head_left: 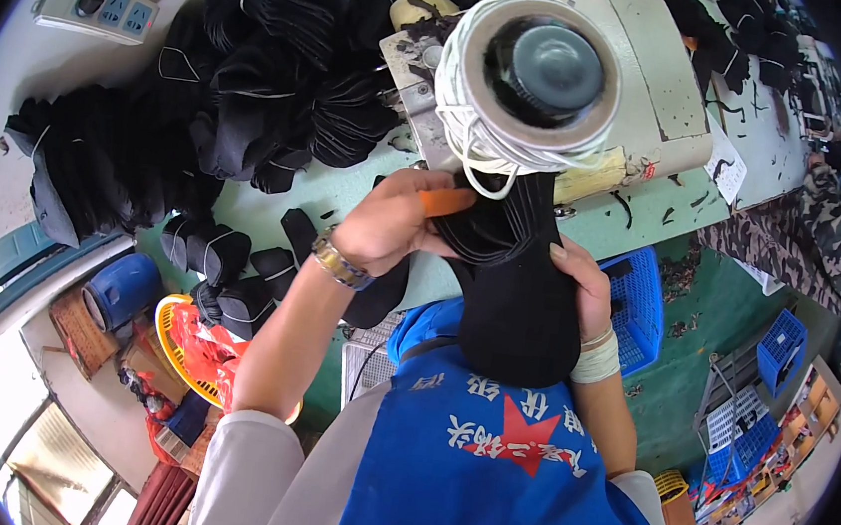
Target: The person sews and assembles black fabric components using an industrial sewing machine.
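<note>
I see the black cloth point(522, 321) stretched between both hands: at four o'clock from the left hand point(386, 218), which pinches its layered edge with an orange-covered finger, and near eight o'clock from the right hand point(588, 289), which grips the opposite edge, thumb on top, fingertips hidden from me.

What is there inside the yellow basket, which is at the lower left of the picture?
What looks like crumpled red plastic shows in the yellow basket. Anything beneath it is covered, and the left forearm hides part of the basket.
</note>
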The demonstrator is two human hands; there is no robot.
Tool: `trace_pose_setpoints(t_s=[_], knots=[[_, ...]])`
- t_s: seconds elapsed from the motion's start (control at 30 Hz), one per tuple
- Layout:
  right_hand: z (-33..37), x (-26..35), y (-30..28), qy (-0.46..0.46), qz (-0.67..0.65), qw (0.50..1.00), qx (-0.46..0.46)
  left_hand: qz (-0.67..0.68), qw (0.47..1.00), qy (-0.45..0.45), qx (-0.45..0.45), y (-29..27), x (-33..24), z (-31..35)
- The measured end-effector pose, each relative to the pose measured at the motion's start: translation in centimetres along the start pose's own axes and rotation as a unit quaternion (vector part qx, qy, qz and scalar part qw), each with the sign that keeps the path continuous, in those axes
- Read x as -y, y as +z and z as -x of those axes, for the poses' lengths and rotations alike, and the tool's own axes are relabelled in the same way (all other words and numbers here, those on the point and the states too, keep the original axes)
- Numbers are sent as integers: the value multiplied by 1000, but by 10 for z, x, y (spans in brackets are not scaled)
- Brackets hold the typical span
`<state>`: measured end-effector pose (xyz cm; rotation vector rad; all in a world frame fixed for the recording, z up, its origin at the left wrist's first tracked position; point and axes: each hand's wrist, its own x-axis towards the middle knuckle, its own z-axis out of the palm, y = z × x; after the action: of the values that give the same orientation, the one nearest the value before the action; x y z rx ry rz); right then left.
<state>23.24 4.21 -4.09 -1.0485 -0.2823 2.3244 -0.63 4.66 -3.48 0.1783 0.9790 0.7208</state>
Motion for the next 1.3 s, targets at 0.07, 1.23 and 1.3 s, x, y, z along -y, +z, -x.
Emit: trace_pose_setpoints(t_s=[0.07, 1.23, 1.3], knots=[[-3, 0, -2, 3, -4, 1000, -8, -53, 998, -3, -21, 0, 1, -4], [0, -2, -8, 18, -71, 997, -17, -216, 966, 60, -128, 12, 9, -16], [0, -2, -9, 3, -56, 998, -14, -174, 979, 44, -94, 8, 8, -11]])
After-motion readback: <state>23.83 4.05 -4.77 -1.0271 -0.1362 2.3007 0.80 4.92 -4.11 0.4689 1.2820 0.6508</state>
